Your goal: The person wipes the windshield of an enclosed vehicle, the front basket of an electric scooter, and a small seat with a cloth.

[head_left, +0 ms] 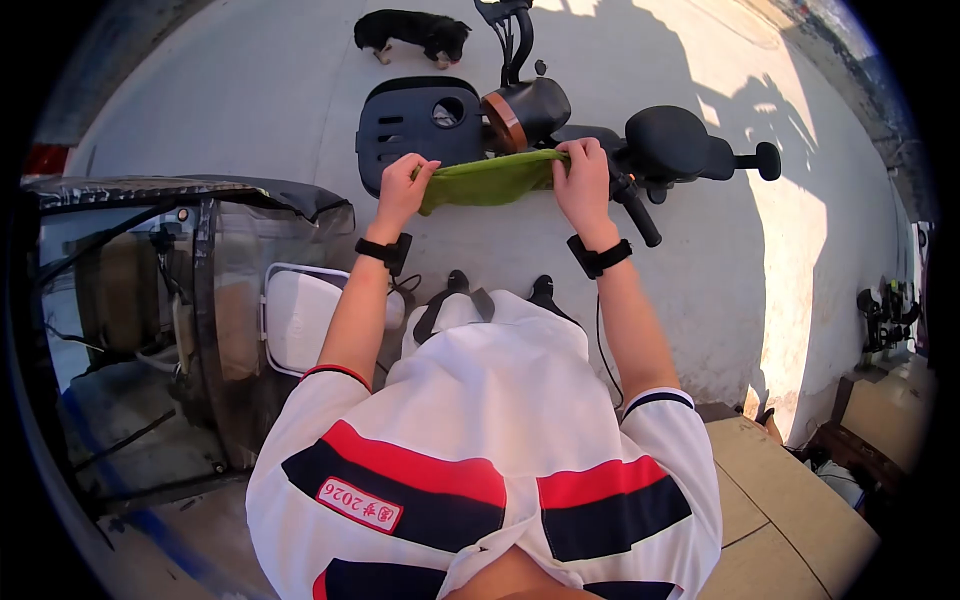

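A green cloth (490, 181) hangs stretched between my two hands, in front of my body. My left hand (404, 190) pinches its left corner, and my right hand (584, 180) pinches its right upper corner. Just beyond the cloth stands an electric scooter with a dark plastic basket (400, 125), a black and brown round part (527, 112) and a black seat (665, 140). The cloth covers a little of the scooter's near side. Both wrists carry black bands.
A black dog (412, 36) stands beyond the basket. At the left is a covered vehicle (205, 330) with clear panels, beside a white basin (305, 318). The scooter's handlebar grip (638, 215) points toward me. Tiled edging (770, 500) lies at the lower right.
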Demonstrator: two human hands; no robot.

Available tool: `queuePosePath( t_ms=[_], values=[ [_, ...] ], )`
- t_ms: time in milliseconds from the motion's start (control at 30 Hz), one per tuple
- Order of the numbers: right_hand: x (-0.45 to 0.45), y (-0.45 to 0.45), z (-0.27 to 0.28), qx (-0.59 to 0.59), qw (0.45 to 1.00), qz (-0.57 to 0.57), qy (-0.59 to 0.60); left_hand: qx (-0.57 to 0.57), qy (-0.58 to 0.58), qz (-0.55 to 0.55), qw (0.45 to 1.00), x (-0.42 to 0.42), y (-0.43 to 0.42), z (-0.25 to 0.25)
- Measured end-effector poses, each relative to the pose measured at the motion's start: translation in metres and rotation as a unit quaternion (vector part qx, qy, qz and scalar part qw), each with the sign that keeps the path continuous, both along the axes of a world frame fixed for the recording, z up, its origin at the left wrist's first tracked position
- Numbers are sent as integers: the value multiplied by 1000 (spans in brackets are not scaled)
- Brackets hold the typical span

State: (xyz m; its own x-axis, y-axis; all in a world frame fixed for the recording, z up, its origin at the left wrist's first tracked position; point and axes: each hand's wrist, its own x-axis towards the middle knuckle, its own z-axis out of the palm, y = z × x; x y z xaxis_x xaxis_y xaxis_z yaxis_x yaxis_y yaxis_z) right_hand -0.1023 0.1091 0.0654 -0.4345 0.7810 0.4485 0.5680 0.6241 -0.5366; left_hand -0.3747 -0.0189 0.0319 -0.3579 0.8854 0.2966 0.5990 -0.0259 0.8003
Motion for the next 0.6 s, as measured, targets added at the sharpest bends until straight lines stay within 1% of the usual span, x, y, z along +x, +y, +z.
queuePosePath(
  t_ms=[67,133,167,233,267,300,333,400,433,533,600],
  values=[
    [-12,-1,-5,-20,998,-40,35,-32,-8,-31,999,-13,-5,-2],
    [-24,-3,3,-37,993,-94,60,-66,-16,-60,996,-27,-7,-5],
    [-28,-2,1,-10,990,-120,69,-61,-16,-79,995,-31,-7,-7],
    [-31,2,-1,-17,984,-153,87,-51,-16,-119,991,-36,-5,-9],
    [-29,4,-1,-20,981,-170,95,-25,3,-131,991,-39,-4,-10],
    [-28,5,6,-63,978,-186,75,0,21,-144,989,-40,-2,-11],
    [-30,4,12,-90,971,-205,83,27,39,-156,987,-41,0,-11],
    [-32,1,22,-143,954,-242,100,-23,-6,-133,991,-38,5,-12],
    [-30,5,15,-116,960,-234,104,-49,-29,-122,991,-35,6,-12],
    [-30,16,0,-102,955,-248,126,-72,-89,-96,989,-28,17,-9],
    [-35,24,-9,-68,965,-233,97,-31,-118,-90,988,-23,26,-13]
  ],
)
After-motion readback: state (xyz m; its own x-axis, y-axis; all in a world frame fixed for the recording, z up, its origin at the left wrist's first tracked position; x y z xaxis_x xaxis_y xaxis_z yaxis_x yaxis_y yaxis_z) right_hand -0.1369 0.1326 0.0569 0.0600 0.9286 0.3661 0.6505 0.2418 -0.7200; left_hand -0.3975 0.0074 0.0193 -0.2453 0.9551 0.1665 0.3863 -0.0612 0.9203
